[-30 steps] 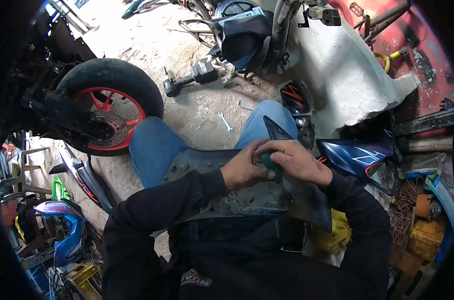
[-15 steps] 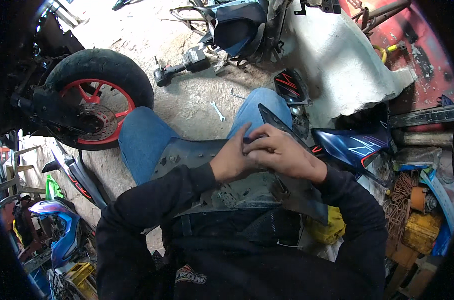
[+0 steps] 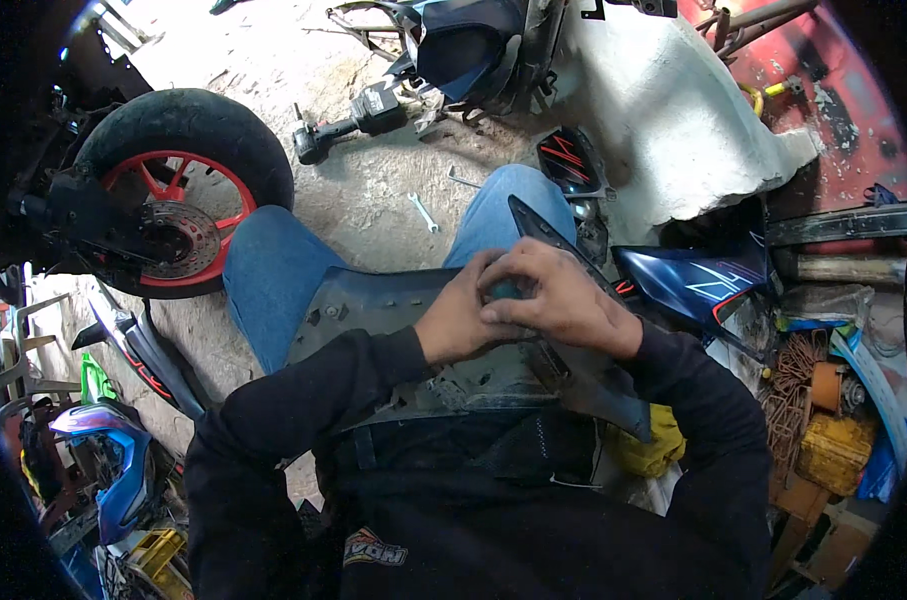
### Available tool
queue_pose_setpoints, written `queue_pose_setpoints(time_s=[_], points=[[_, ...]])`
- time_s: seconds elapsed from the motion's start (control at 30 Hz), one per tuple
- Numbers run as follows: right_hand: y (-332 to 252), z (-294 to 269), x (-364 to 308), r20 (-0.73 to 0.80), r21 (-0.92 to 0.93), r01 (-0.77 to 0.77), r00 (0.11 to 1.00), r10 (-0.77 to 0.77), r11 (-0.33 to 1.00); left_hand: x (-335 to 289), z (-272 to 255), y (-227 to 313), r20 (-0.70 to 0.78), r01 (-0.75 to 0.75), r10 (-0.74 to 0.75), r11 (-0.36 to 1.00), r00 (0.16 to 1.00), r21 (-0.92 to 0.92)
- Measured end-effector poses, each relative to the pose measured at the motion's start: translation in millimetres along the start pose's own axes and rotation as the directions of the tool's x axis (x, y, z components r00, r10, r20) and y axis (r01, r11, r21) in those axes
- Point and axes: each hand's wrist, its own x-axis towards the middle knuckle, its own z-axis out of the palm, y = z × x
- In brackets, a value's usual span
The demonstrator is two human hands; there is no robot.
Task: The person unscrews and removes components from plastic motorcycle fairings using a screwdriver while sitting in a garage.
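Note:
Across my thighs lies a large dark grey plastic panel, shaped like motorcycle bodywork, with its scuffed underside up. Above it my left hand and my right hand meet, fingers curled toward each other. Between them shows a small dark blue-green thing, roughly round; the fingers cover most of it, and I cannot make out its kind. The right thumb and forefinger close around it, while the left fingers hold its other side. A narrow pointed end of dark bodywork rises beyond the right hand.
A wheel with a red rim stands at the left. On the floor ahead lie a cordless impact wrench and a spanner. Dark blue fairing sits at the right, near a concrete block. Blue bodywork lies lower left.
Both hands have come closer together, and the right fingers have curled round the small blue-green thing, which now shows between them. The whole view has shifted slightly; the panel stays on my lap.

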Motion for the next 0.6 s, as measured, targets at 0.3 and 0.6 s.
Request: queue_pose_setpoints(time_s=[0.3,0.6], points=[[21,-4,-10,0.035,0.324,-0.040,0.999,0.030,0.945,-23,-9,53,0.307,0.125,-0.281,0.888,0.909,0.442],[18,-23,-12,-0.031,0.845,-0.188,0.917,0.397,0.501,-24,-6,54,0.317,0.112,-0.333,0.826,0.888,0.552]])
